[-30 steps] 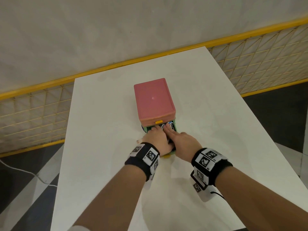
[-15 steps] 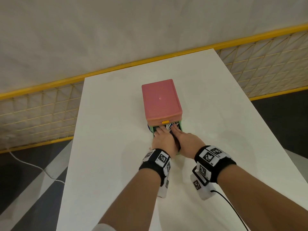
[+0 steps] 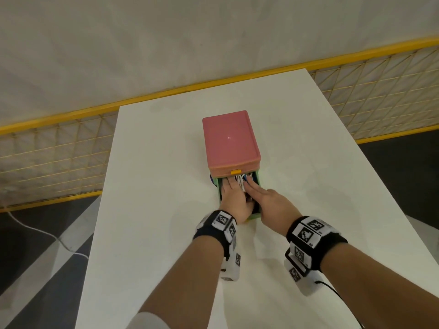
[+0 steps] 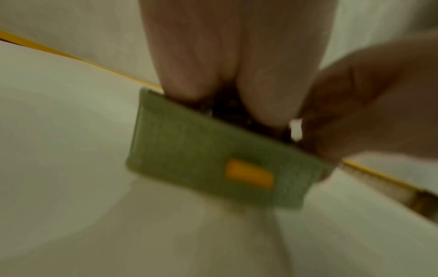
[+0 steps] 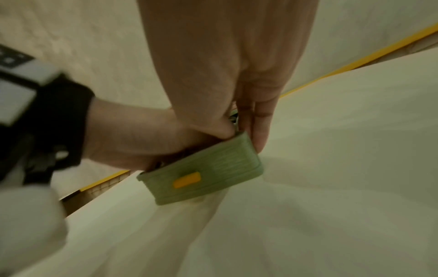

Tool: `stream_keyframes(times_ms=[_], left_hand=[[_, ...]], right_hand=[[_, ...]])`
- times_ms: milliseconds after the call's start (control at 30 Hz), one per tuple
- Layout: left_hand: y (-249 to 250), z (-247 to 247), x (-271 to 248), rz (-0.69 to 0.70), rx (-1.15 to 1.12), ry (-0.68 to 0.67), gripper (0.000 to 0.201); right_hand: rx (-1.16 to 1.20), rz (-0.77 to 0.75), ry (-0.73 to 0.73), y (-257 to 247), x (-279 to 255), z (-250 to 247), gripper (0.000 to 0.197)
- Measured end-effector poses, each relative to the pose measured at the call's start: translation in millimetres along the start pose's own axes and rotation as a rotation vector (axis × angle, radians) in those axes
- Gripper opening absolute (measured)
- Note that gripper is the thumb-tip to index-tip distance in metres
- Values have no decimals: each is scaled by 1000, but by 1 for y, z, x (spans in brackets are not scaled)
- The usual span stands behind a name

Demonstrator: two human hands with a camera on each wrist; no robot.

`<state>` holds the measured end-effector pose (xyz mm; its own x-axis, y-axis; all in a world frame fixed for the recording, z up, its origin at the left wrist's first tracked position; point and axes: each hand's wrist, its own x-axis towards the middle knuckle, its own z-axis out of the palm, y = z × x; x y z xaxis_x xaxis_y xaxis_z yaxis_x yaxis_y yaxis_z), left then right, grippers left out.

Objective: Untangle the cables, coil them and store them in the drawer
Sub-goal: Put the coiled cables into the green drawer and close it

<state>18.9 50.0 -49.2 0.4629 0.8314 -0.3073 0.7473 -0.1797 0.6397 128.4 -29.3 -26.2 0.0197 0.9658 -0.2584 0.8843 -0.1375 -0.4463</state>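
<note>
A pink box [image 3: 230, 141] stands mid-table with its green drawer [image 3: 256, 215] pulled out toward me. White and blue cables [image 3: 242, 179] lie inside, mostly hidden under my hands. My left hand [image 3: 234, 198] lies flat in the drawer, fingers straight, pressing on the cables. My right hand [image 3: 266, 200] reaches in from the right with straight fingers, over the drawer's right wall. The left wrist view shows the drawer front [image 4: 189, 159] with its orange handle [image 4: 249, 175] below my left hand [image 4: 225, 56]. The right wrist view shows the same drawer front [image 5: 213, 168], blurred.
The white table [image 3: 154, 210] reaches to a wall with a yellow rail and a wire mesh fence [image 3: 52, 157]. A white cord [image 3: 35, 231] lies on the dark floor at the left. A second orange handle [image 3: 236, 172] sits on the box's upper drawer.
Both hands stay pressed on the cables in the drawer. The head view has shifted slightly, so the box sits further right in frame; the drawer has not visibly moved.
</note>
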Motion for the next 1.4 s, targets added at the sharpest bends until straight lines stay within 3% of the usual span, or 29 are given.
stream_keyframes(times_ms=[67, 133, 200, 233, 367, 467, 600, 667, 733, 833, 1000, 1067, 1133, 1233, 1300, 1400], left_hand=[[-2, -20, 6, -25, -20, -212, 104], [-3, -39, 7, 10, 50, -315, 86], [-2, -43, 0, 73, 160, -154, 51], [-1, -38, -6, 104, 183, -59, 43], [-8, -2, -27, 159, 243, 53, 57], [-15, 13, -27, 219, 286, 184, 53], [-25, 3, -25, 262, 592, 245, 57], [-28, -4, -27, 246, 629, 224, 60], [-27, -7, -29, 234, 622, 229, 63], [-23, -4, -31, 189, 571, 246, 59], [-18, 2, -30, 235, 301, 315, 53], [-22, 3, -27, 234, 168, 478, 29], [-22, -2, -29, 192, -29, 453, 11], [-33, -4, -24, 401, 155, 445, 28], [-31, -9, -25, 480, 223, 463, 28], [-29, -9, -30, 636, 191, 470, 25]], right_hand=[[-14, 13, -7, -2, 3, -1, 85], [-52, 8, 6, -3, 2, 0, 84], [-216, -34, 113, 2, -2, 8, 81], [-288, -33, 151, 2, -4, 11, 80], [-230, -12, 190, -1, -10, 15, 86], [-174, -132, 189, -3, -8, 12, 87], [-250, -171, 161, 4, -4, 11, 76], [-300, -165, 188, 4, -4, 10, 64], [-326, -172, 228, 0, -5, 9, 51], [-342, -179, 249, -5, -1, 5, 51], [-162, -62, 122, -17, 3, -4, 50], [-161, -68, 136, -22, 2, 0, 51], [-205, -129, 187, -22, 2, 7, 48], [-205, -191, 217, -14, -3, 10, 57], [-163, -216, 154, -9, -8, 13, 65], [-92, -261, 196, -4, -10, 14, 66]])
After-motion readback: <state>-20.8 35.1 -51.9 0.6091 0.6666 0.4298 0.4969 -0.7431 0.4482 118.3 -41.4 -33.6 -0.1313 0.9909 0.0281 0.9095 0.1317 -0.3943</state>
